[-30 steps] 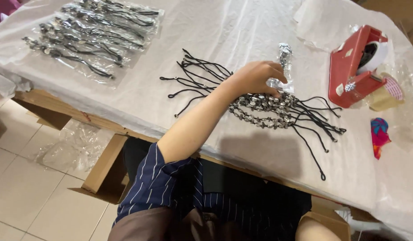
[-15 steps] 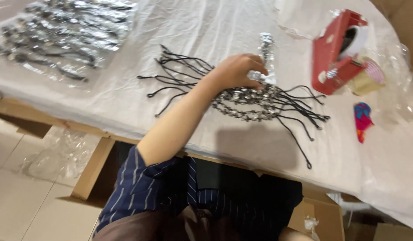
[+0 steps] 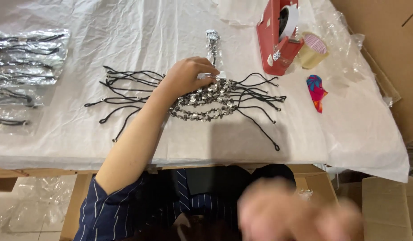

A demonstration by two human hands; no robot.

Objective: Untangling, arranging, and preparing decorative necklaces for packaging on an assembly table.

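Head cam: 1 tape dispenser [image 3: 278, 38], 2 hands.

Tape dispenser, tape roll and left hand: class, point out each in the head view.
tape dispenser [image 3: 269, 42], head view, on its red side wall.
tape roll [image 3: 312, 50], head view, on its outer band.
left hand [image 3: 185, 76], head view, on its back.

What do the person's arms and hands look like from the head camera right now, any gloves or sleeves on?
No gloves: both hands are bare. The left hand leads back along a bare forearm to a dark navy sleeve with thin white stripes, ending near the elbow. The right hand is a motion-blurred shape low in the frame; no sleeve shows there.
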